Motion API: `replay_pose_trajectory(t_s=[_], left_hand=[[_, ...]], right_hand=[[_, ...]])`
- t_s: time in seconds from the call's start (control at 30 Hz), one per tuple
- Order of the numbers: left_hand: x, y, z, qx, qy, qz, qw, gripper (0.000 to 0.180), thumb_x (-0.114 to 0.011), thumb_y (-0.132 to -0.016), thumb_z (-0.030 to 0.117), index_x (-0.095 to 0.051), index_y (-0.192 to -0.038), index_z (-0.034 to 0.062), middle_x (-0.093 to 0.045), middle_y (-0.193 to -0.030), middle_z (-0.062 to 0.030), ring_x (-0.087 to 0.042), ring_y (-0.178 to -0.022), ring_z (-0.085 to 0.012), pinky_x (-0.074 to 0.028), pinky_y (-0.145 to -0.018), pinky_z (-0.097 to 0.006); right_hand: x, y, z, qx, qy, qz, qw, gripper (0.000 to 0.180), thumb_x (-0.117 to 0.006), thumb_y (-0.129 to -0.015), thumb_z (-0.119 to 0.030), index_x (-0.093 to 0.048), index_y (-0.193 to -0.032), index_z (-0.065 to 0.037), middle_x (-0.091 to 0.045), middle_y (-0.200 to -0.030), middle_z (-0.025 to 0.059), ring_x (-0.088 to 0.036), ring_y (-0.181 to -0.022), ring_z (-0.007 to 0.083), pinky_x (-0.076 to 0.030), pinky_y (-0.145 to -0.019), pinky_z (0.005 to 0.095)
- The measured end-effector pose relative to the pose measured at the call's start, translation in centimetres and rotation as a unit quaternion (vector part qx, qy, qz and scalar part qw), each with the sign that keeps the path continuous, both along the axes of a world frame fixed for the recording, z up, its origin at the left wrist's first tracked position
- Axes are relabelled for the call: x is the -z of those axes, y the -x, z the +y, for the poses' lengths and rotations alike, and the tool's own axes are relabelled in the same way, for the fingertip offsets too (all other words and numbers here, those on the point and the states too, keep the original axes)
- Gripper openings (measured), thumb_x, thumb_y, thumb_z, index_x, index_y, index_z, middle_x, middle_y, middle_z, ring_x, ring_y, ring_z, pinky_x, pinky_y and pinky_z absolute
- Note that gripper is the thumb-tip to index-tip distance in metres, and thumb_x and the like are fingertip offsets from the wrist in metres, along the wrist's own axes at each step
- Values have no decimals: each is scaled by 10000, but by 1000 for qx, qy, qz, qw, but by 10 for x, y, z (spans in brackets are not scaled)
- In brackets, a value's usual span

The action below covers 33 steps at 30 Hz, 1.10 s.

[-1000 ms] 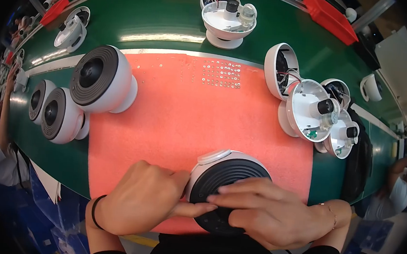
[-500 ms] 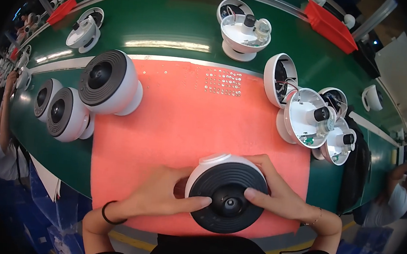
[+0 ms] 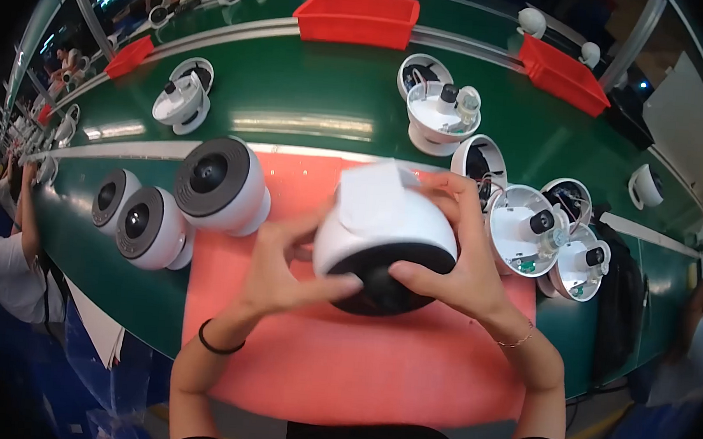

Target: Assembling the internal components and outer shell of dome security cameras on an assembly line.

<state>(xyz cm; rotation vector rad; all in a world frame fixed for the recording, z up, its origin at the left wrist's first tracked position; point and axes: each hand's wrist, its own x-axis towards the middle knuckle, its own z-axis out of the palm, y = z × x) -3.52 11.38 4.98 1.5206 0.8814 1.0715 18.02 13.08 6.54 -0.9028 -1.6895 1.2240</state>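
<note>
Between my two hands is a round white ball-shaped device [image 3: 409,224] with a black face and a dark domed centre. It is tilted, with the black face turned down toward me and its white base [image 3: 372,196] at the top. My left hand [image 3: 277,267] grips its left side, thumb on the black face. The other side is gripped by my right hand [image 3: 463,269], whose thumb lies near the dark centre. An orange-pink mat [image 3: 299,356] lies beneath. Left of my hands stands a similar closed device [image 3: 222,185] with a grey-black ringed face.
Two more closed devices [image 3: 152,229] stand at the left. On the right are opened white shells [image 3: 524,233] with wires and dark cylinders inside. Further opened units [image 3: 443,107] sit on the green table [image 3: 296,83]. Red bins [image 3: 355,17] line the back. A person [image 3: 9,267] is at the left.
Both hands have moved the ball-shaped device away from me and tipped it, so its black face points lower and its base shows. The whole view has shifted as well.
</note>
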Motion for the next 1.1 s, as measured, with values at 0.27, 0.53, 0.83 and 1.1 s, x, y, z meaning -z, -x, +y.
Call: replay_pose_trajectory(t_s=[0.27,0.53,0.83,1.1], left_hand=[[-17,-66,40,-108,74,-429,894,678,-338,-856,597,-283,-1334,121,-366,-1326,-80,-381,-1205,-256,-336,-992,-422],[-14,-74,101,-108,58,-467,876,674,-325,-843,628,-333,-1299,132,-387,-1301,-71,-404,-1182,-223,-350,-984,-381],[-12,-65,152,-103,276,-423,857,669,-702,-727,316,-366,-1182,-41,-402,-1114,-205,-446,-1066,-319,-439,-889,-426],[17,-90,226,-200,261,-273,904,919,-689,-707,467,-209,-1267,-80,-326,-1217,-251,-378,-1153,-389,-404,-934,-442]], right_hand=[[-27,16,12,125,-275,-84,950,1036,-789,-571,-234,-149,-1350,9,-339,-1289,229,-428,-1169,309,-396,-943,382],[-32,23,49,179,-277,-32,944,1017,-780,-579,-261,-167,-1339,23,-405,-1241,242,-483,-1112,325,-443,-891,378],[10,16,91,116,72,148,980,991,-708,-731,-215,43,-1350,-26,-322,-1276,225,-478,-1108,265,-456,-851,352],[73,-7,27,-20,-208,-169,963,590,-606,-701,-93,-341,-1222,-17,-457,-1112,186,-509,-1006,303,-421,-857,388]])
